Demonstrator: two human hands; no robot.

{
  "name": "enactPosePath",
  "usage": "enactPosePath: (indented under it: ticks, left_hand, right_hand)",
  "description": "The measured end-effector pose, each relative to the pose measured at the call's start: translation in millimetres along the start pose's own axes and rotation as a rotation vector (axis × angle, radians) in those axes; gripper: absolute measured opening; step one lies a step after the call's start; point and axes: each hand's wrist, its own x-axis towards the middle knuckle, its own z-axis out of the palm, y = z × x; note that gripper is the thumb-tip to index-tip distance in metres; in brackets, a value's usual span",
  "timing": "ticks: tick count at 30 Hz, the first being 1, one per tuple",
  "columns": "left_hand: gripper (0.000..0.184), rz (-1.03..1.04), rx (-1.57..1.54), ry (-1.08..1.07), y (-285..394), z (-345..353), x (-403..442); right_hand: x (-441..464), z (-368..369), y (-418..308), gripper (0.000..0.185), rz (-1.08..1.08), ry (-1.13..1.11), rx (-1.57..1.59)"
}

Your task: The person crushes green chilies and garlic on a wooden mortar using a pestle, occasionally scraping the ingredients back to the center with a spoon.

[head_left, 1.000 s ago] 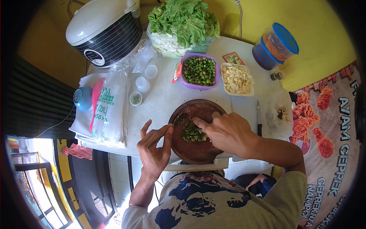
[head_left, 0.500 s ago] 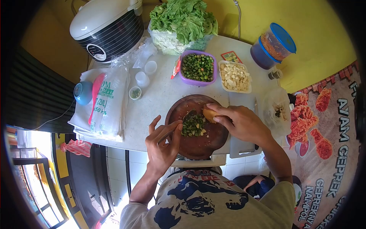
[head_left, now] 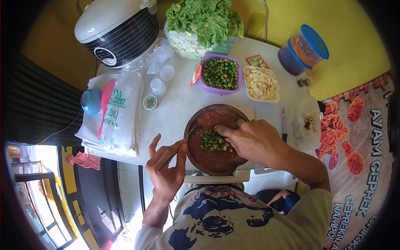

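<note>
Nearest the viewer, a printed shirt (head_left: 212, 221) fills the lower edge, its hem and sleeves partly cut off. The left hand (head_left: 166, 166) grips the handle of a spoon (head_left: 194, 131) between thumb and fingers; the spoon's head lies inside the left wall of a round brown mortar (head_left: 210, 165) at the near edge of the surface (head_left: 166, 118). The right hand (head_left: 259, 139) reaches over the mortar's right side with its fingers bent; whether they close on anything cannot be told, since the hand covers the space beneath.

In the mortar's middle lie coarse green pieces (head_left: 212, 141), glossy and unevenly cut, with a few pale bits among them; the right fingers hide part of the heap's right side. To the right, a knife (head_left: 284, 118) lies with its dark handle partly behind the forearm. Beyond the mortar stand a purple container (head_left: 221, 90) of cut green pieces and a white tub (head_left: 263, 100) of pale chunks. Farthest back, leafy greens (head_left: 204, 21) and a rice cooker (head_left: 125, 39) are cut off by the upper edge.
</note>
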Motion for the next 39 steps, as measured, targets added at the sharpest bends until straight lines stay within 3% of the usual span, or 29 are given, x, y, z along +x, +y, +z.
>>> enactPosePath:
  ticks: [5, 8, 14, 24, 33, 35, 39]
  left_hand:
    - [0.011, -0.015, 0.021, 0.012, -5, 0, -6]
    - [0.010, 0.009, -0.004, -0.029, -5, 13, -7]
    - [0.009, 0.017, -0.096, -0.056, 0, 28, -4]
    - [0.010, 0.003, -0.062, -0.031, -8, 8, -3]
    - [0.011, -0.011, -0.035, -0.057, -11, 5, 1]
    - [0.012, -0.004, -0.025, -0.066, -10, 5, 0]
    - [0.013, -0.018, -0.010, -0.045, -13, 1, -5]
  right_hand:
    - [6, -4, 11, 0.041, 0.063, 0.009, 0.274]
    - [-3, 8, 26, 0.040, 0.040, 0.142, 0.347]
    - [-27, 6, 29, 0.044, 0.163, 0.178, 0.380]
    - [-17, 10, -2, 0.044, -0.009, 0.160, 0.135]
    - [2, -14, -9, 0.056, -0.032, -0.076, 0.028]
    - [4, -14, -12, 0.044, -0.003, -0.106, 0.000]
    - [-1, -3, 0, 0.042, -0.022, -0.017, 0.036]
